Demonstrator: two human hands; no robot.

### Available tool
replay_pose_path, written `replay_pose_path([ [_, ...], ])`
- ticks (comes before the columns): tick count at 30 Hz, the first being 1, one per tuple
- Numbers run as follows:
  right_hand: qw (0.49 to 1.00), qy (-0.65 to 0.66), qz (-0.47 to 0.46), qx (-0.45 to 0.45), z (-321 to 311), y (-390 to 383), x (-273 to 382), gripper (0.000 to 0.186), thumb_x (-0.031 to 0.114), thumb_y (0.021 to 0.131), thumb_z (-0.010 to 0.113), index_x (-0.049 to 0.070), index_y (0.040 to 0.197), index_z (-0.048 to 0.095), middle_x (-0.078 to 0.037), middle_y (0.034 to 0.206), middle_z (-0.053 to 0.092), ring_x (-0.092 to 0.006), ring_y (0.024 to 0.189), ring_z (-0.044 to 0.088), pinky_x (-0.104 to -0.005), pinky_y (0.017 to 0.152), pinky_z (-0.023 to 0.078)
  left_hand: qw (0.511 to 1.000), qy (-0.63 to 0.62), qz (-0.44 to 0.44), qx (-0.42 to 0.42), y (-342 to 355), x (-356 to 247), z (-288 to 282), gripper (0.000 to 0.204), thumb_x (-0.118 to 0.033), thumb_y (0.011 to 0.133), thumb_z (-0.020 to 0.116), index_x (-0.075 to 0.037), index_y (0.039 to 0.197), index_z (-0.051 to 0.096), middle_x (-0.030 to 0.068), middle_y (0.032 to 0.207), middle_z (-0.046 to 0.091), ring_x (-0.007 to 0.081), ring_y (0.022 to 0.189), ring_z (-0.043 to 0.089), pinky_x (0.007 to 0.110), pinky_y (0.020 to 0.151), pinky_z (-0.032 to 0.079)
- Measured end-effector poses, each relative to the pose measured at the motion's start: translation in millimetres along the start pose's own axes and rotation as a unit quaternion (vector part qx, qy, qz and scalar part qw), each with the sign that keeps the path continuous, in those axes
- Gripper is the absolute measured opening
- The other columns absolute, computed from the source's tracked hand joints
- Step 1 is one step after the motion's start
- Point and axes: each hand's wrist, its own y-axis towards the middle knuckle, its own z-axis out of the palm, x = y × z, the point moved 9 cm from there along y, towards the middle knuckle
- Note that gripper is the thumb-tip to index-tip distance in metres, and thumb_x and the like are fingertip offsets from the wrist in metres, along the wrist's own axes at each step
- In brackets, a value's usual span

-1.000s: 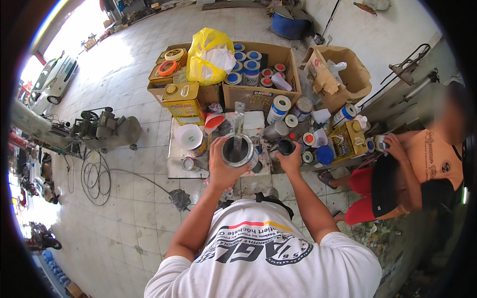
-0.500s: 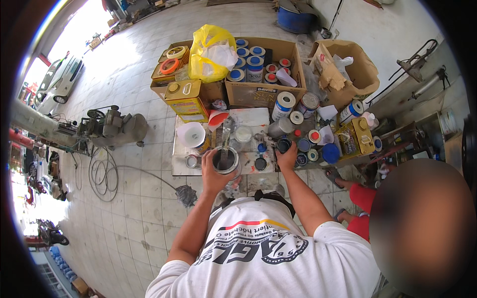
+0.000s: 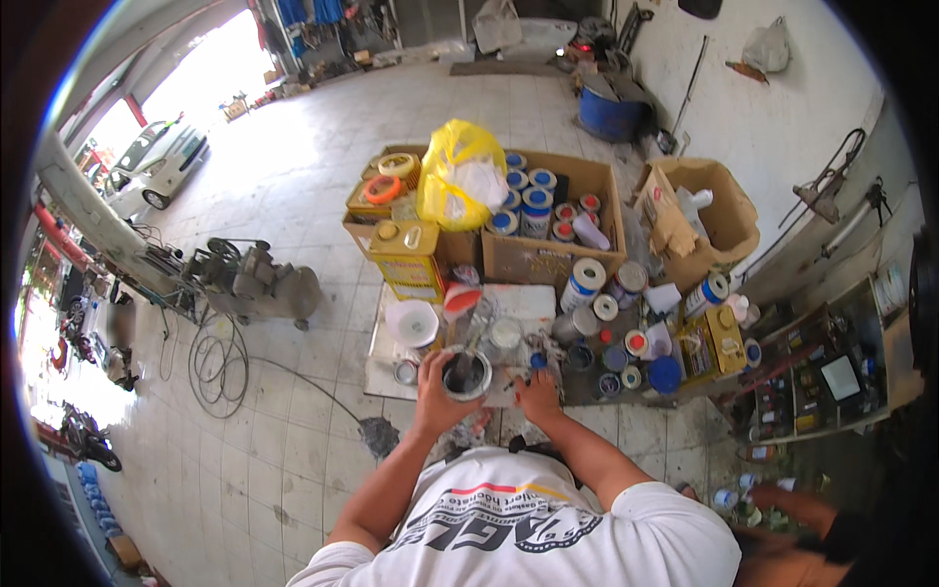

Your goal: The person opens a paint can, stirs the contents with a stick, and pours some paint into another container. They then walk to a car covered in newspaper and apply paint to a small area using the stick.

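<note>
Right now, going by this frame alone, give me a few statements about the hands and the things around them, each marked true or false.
1. The left hand grips an open metal can with a dark inside. True.
2. The right hand lifts a blue lid in the air. False: it rests low beside the can, holding no lid.
3. A yellow plastic bag sits at the cardboard box of tins. True.
4. The white funnel lies right of the can. False: it is to its upper left.

Yellow bag (image 3: 460, 176) — blue drum (image 3: 608, 110)
</note>
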Motion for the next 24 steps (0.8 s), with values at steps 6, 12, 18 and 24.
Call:
replay_pose_path([
  [6, 0.994, -0.032, -0.003, 0.105, 28.7, 12.9, -2.7, 0.042, 0.031, 0.09, 0.071, 0.016, 0.129, 0.069, -0.02, 0.114, 0.069, -0.0384, 0.116, 0.059, -0.0566, 0.101, 0.039, 1.0, -0.01, 0.003, 0.001, -2.9, 5.8, -9.0, 0.097, -0.027, 0.059, 0.1, -0.008, 0.142, 0.054, 0.0217, 0.144, 0.054, 0.0447, 0.14, 0.049, 0.052, 0.117, 0.043],
  [12, 0.994, 0.015, -0.025, 0.109, 27.0, 5.8, -3.9, 0.039, 0.028, 0.088, 0.073, 0.019, 0.126, 0.072, -0.016, 0.11, 0.071, -0.0385, 0.117, 0.06, -0.055, 0.101, 0.04, 1.0, -0.01, -0.006, -0.006, -16.1, 5.1, -6.7, 0.098, -0.024, 0.059, 0.1, -0.006, 0.143, 0.054, 0.0224, 0.144, 0.054, 0.0444, 0.138, 0.051, 0.052, 0.117, 0.045],
  [18, 0.989, -0.007, -0.057, 0.138, 2.3, -15.8, -2.3, 0.059, 0.028, 0.074, 0.084, 0.023, 0.13, 0.069, -0.021, 0.129, 0.061, -0.0397, 0.128, 0.053, -0.0573, 0.104, 0.039, 1.0, -0.008, 0.003, -0.001, -20.1, -6.6, 0.2, 0.096, -0.021, 0.059, 0.101, -0.005, 0.141, 0.054, 0.0213, 0.143, 0.053, 0.0422, 0.133, 0.055, 0.049, 0.112, 0.049],
  [24, 0.991, 0.115, 0.071, -0.015, -108.5, -13.0, -36.7, 0.067, 0.034, 0.062, 0.091, 0.019, 0.123, 0.066, -0.014, 0.119, 0.06, -0.0375, 0.123, 0.054, -0.0578, 0.103, 0.038, 1.0, -0.009, 0.005, -0.013, -29.7, -2.8, -0.4, 0.095, -0.021, 0.06, 0.1, -0.006, 0.141, 0.053, 0.0211, 0.142, 0.054, 0.0417, 0.133, 0.055, 0.049, 0.111, 0.049],
])
